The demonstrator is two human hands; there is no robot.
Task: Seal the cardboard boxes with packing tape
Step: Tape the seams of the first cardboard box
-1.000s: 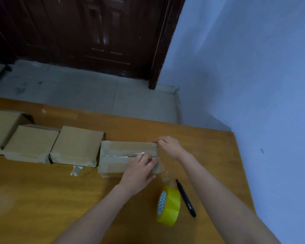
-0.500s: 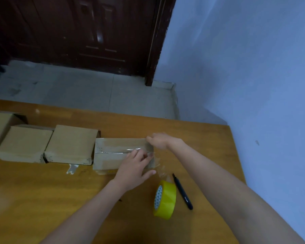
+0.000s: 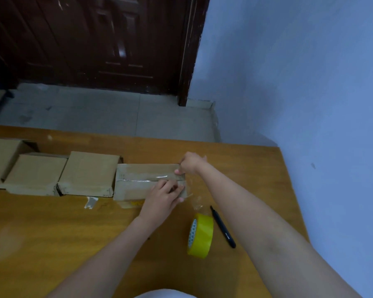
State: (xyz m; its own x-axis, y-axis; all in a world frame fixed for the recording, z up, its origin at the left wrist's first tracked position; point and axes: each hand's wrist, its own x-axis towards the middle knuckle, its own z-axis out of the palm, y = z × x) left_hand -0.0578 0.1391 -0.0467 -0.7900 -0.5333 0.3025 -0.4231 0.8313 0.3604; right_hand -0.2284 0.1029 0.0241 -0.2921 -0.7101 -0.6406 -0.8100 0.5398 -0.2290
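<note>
A flat cardboard box (image 3: 138, 172) lies rightmost in a row on the wooden table (image 3: 52, 233). A strip of clear packing tape (image 3: 142, 179) runs along its middle seam. My left hand (image 3: 165, 197) rests on the box's near right part, its fingers pressing down by the tape's end. My right hand (image 3: 192, 163) holds the box's far right corner, thumb on top and fingers curled over the edge. A crumpled loose end of clear tape (image 3: 195, 201) hangs off the box's right end. The yellow tape roll (image 3: 202, 235) stands on edge between my forearms.
Three more cardboard boxes (image 3: 88, 171) (image 3: 35, 173) (image 3: 0, 155) line up to the left, touching one another. A black marker (image 3: 223, 229) lies right of the roll. A tape scrap (image 3: 91, 202) sticks to the table. A blue wall (image 3: 310, 104) stands beside the table's right edge.
My left hand's fingers have gone from flat and spread on the tape to bent, near the box's right end. My right hand has stayed at the far right corner.
</note>
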